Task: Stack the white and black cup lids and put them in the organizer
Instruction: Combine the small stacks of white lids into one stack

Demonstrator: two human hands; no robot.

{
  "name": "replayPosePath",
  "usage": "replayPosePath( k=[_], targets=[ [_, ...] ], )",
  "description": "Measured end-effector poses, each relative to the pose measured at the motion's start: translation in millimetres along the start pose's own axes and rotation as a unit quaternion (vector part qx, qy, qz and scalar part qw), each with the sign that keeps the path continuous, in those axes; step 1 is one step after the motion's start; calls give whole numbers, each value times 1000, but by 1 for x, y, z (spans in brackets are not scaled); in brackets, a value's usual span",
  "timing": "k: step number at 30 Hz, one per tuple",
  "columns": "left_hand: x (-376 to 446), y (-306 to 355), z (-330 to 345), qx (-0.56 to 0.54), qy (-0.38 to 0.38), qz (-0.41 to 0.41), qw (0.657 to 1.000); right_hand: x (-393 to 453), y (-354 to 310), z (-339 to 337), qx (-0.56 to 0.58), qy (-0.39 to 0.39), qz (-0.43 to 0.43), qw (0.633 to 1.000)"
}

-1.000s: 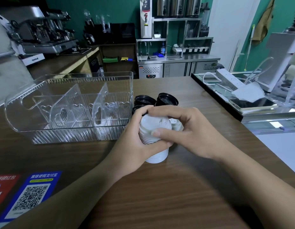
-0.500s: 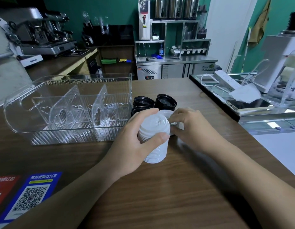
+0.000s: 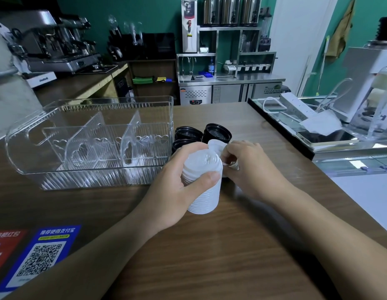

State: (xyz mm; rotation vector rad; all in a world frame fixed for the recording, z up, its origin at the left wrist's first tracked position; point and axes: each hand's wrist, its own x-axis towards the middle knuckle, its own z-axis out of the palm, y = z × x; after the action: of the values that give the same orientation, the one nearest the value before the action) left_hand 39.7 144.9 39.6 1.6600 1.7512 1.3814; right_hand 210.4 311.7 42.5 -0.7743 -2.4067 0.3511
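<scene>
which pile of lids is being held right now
The white lid stack, gripped by the left hand. The black lid stacks stand untouched behind it, beside the organizer.

**Counter Layout**

The organizer (image 3: 90, 144) sits on the counter (image 3: 209, 256), left of centre. The loose lids (image 3: 217, 133) lie just beside its right end. In front of these lids stands the lid stack (image 3: 204, 182), between the left hand (image 3: 177, 189) and right hand (image 3: 251, 167).

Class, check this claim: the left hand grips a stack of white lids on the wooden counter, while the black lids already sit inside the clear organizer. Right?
Not quite. The head view shows the black lids on the counter beside the organizer, not inside. The left hand does grip the white lids.
</scene>
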Motion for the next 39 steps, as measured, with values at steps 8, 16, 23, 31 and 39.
replayPosePath(
  k=[8, 16, 23, 31, 39],
  targets=[
    [1, 0, -3, -8, -3, 3, 1000, 0, 2, -3, 66, 11, -6, 998],
    [-1, 3, -7, 5, -5, 11, 1000, 0, -1, -10, 47, 95, -50, 993],
    [-2, 13, -10, 22, 24, 59, 998, -3, -19, -35, 267, 158, 12, 950],
    [-1, 23, -11, 48, 47, 116, 991, -5, -41, -42, 609, 39, 80, 788],
    [-1, 21, -8, 11, 85, 140, 986, -9, -47, -37, 627, -44, 86, 773]
  ],
)
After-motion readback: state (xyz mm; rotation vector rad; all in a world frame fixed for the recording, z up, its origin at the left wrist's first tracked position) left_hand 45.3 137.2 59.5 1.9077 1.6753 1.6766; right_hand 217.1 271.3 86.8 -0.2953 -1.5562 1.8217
